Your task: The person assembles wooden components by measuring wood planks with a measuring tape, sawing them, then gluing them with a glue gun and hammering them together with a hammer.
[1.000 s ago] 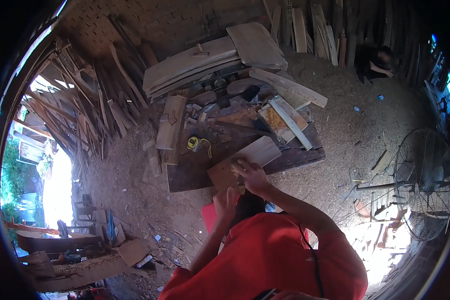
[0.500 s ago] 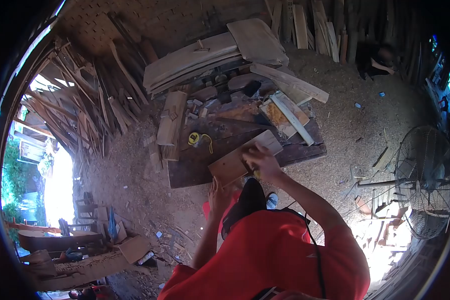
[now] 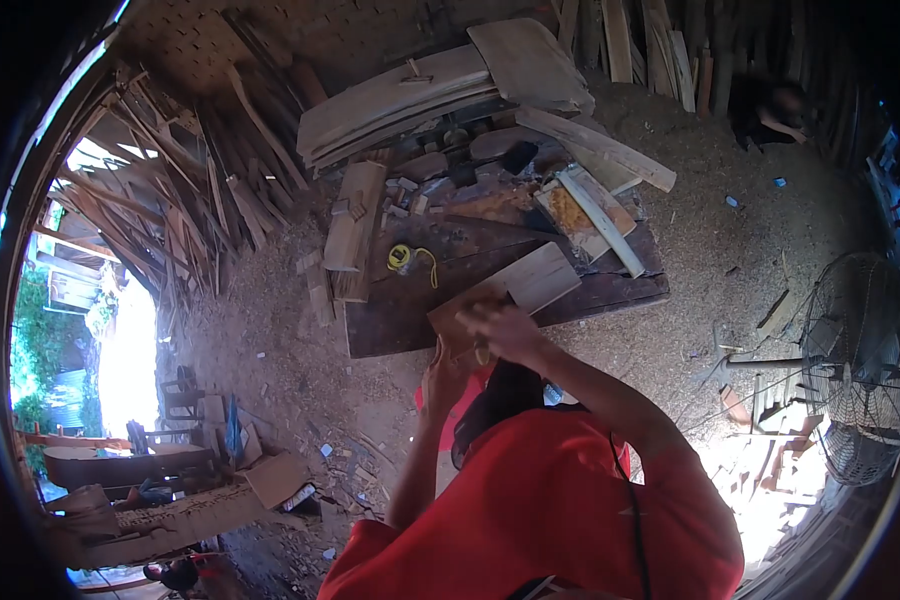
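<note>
One head-worn fisheye camera looks steeply down from above the person's red shirt [image 3: 560, 500], facing forward over the dark workbench [image 3: 570, 300] close below, with the sawdust floor [image 3: 730, 250] around.

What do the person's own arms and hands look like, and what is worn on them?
Both forearms are bare and so are the left hand and right hand: no gloves, and I can make out no watch or rings. The bright red short-sleeved shirt covers only the shoulders and upper arms. A thin black cable runs down it.
</note>
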### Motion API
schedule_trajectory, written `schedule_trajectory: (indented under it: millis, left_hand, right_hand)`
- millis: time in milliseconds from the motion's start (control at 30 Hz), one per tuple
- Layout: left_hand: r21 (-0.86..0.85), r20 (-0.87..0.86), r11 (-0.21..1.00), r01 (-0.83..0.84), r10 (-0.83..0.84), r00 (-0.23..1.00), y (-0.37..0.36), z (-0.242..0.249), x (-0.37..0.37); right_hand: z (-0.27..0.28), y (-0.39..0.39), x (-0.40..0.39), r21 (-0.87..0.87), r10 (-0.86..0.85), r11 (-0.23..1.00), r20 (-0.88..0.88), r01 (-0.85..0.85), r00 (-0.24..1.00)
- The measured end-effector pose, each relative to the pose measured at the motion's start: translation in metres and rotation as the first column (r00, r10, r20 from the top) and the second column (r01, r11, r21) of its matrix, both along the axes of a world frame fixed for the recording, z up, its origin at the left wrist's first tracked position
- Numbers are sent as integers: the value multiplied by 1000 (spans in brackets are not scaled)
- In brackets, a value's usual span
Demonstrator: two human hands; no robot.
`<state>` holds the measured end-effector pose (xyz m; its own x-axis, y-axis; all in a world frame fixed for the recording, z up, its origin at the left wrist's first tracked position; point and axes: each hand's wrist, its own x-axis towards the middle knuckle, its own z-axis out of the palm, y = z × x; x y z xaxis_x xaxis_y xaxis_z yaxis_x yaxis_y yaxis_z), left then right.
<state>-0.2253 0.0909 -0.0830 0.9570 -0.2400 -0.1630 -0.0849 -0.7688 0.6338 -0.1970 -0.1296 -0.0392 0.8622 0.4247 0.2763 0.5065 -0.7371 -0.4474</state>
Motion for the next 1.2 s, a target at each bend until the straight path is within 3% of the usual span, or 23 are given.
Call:
schedule_trajectory:
  millis: [67, 200, 267, 333, 367, 467, 567, 667, 767, 867, 1200]
  left_hand:
    - [-10, -1, 1000, 6, -6, 1000, 0, 3, 1]
    - [-66, 52, 997, 51, -47, 998, 3, -3, 3]
    - [-28, 111, 993, 115, -111, 988, 14, -11, 2]
    - [-69, 76, 998, 11, -6, 997, 4, 2, 2]
    - [-89, 56, 995, -40, 45, 997, -3, 5, 0]
    - [45, 400, 997, -56, 33, 916, -6, -16, -4]
    - [-19, 445, 998, 67, -52, 894, -13, -11, 3]
    - [11, 494, 993, 116, -106, 863, -31, 1, 7]
    - [87, 500, 984, 155, -178, 848, -45, 3, 13]
    - [119, 484, 974, 191, -225, 846, -53, 1, 17]
    - [169, 484, 970, 176, -237, 842, -55, -4, 14]
  right_hand:
    - [3, -10, 10, -86, -165, 983, -43, 161, 985]
    - [-26, 40, -17, -394, -97, 884, 372, 252, 923]
    - [-35, 48, -26, -307, -7, 947, 265, 91, 964]
    - [-32, 34, -29, -148, 105, 985, 84, -92, 991]
    - [-23, 18, -29, -105, 118, 988, 83, -109, 990]
    - [1, -23, -31, 101, -84, 991, 15, 82, 996]
    - [57, -67, -39, 243, -169, 934, -342, 261, 924]
    - [45, -96, -44, 193, -334, 873, -432, 448, 838]
    - [32, -114, -54, 386, -357, 802, -303, 456, 883]
    - [30, -119, -59, 446, -362, 759, -315, 474, 877]
    - [26, -117, -61, 435, -491, 713, -251, 550, 835]
